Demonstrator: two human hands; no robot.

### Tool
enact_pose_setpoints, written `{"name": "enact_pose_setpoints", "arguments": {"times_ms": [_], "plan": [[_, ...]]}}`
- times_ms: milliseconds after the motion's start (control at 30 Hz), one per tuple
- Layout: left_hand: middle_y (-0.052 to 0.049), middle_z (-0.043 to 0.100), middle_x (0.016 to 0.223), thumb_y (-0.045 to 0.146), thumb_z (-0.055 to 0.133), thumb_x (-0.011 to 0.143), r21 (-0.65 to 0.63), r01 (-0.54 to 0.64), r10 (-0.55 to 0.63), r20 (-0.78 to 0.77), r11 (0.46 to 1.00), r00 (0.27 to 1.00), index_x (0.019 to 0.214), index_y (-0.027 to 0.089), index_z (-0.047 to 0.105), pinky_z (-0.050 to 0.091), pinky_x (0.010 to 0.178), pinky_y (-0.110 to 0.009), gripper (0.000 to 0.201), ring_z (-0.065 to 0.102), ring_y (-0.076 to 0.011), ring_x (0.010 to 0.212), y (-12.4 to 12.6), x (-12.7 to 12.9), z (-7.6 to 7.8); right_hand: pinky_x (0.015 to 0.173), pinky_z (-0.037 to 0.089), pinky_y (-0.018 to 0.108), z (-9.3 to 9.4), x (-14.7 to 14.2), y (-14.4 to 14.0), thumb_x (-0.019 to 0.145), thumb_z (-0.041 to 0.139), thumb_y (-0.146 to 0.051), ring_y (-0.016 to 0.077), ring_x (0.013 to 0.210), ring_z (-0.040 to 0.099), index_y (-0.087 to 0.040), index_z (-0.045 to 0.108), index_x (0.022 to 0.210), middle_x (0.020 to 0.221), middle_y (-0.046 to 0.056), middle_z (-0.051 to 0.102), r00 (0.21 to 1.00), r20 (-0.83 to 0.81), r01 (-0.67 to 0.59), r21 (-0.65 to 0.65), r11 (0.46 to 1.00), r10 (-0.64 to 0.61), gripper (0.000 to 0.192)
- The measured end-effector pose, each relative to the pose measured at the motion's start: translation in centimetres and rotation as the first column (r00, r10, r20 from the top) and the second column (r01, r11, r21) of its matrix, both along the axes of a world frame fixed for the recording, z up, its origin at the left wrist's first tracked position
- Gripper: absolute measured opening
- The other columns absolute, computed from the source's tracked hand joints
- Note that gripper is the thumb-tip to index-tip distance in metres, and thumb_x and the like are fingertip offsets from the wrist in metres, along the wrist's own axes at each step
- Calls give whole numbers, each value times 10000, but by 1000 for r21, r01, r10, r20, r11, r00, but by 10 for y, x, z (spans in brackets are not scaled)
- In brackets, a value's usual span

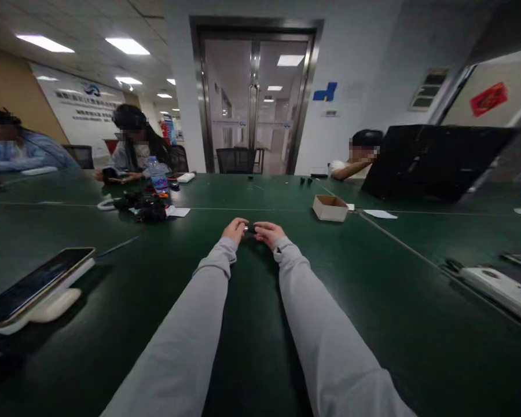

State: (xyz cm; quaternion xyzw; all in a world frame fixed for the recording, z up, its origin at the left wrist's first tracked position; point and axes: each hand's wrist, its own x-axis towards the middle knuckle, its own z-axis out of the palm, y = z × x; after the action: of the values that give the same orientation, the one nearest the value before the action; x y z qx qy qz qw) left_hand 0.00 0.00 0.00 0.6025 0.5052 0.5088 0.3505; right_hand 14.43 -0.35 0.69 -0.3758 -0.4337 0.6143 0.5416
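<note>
Hands meet mid-bench: your left hand (235, 229) and right hand (267, 232) each pinch an end of a small dark part (250, 229), fingers closed, join unfinished as far as visible.

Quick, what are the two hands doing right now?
Left hand: closed on one end of a small dark part.
Right hand: closed on its other end.

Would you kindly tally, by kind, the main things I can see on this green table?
Hands: 2, left hand and right hand, together holding a small dark part
Small dark part: 1
Cardboard box: 1
Water bottle: 1
Phone: 1
Open laptop: 1
Total: 7
</note>
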Motion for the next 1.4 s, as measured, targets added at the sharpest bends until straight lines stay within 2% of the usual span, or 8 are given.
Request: {"name": "enact_pose_setpoints", "arguments": {"times_ms": [167,300,433,700,867,1033,1233,1400], "plan": [[44,459,510,288,427,754,-52,-9,9,-7,999,1000,930,185,576,327,450,-184,253,417,-78,442,2,-1,1,420,483,163,-3,2,2,631,664,-37,101,457,591,-110,620,755,573,28,632,1000,-7,-11,9,1000,11,151],[40,494,544,244,529,689,28,-40,41,-50,999,998,937,183,583,359,508,-187,261,460,-81,504,2,-3,1,406,476,155,-4,2,4,627,656,-21,102,449,587,-111,619,751,548,25,624,1000,-12,-20,16,1000,21,157],[38,468,490,314,437,755,-50,-7,5,-31,999,1000,922,171,582,341,466,-199,263,432,-87,447,-1,-2,3,420,487,153,-4,1,4,629,652,-18,98,453,588,-112,622,755,542,19,619,1000,-16,-17,21,1000,17,160],[41,487,511,229,457,722,-57,3,-2,14,998,1000,975,170,567,336,443,-188,282,411,-74,425,3,-2,1,417,486,153,-2,2,2,638,653,-22,99,463,592,-110,623,764,565,24,624,1000,-10,-25,24,999,25,157],[36,525,564,210,570,654,38,45,-46,22,998,999,967,173,570,378,505,-177,315,472,-73,501,2,-2,0,426,485,164,-3,2,3,641,650,-22,100,463,587,-108,623,768,550,23,616,1000,-7,-23,16,1000,23,155],[50,442,426,364,466,755,-6,43,-43,-1,999,999,883,171,604,319,420,-181,270,409,-76,388,0,-1,0,437,488,152,-3,2,3,642,646,-22,90,470,589,-116,628,768,572,17,621,999,10,-40,21,999,39,158],[43,498,487,295,453,742,-36,-1,2,29,999,1000,949,191,596,329,413,-177,272,417,-69,392,2,-1,2,450,490,152,-2,3,2,650,633,-24,90,482,592,-121,633,782,574,13,620,999,19,-48,30,998,47,164],[44,435,407,328,420,756,-37,22,-22,4,999,1000,883,162,616,318,407,-185,286,415,-81,381,1,-1,5,453,491,152,-2,3,1,639,651,-36,89,488,591,-115,633,791,583,17,623,998,31,-62,33,998,61,173]]}}
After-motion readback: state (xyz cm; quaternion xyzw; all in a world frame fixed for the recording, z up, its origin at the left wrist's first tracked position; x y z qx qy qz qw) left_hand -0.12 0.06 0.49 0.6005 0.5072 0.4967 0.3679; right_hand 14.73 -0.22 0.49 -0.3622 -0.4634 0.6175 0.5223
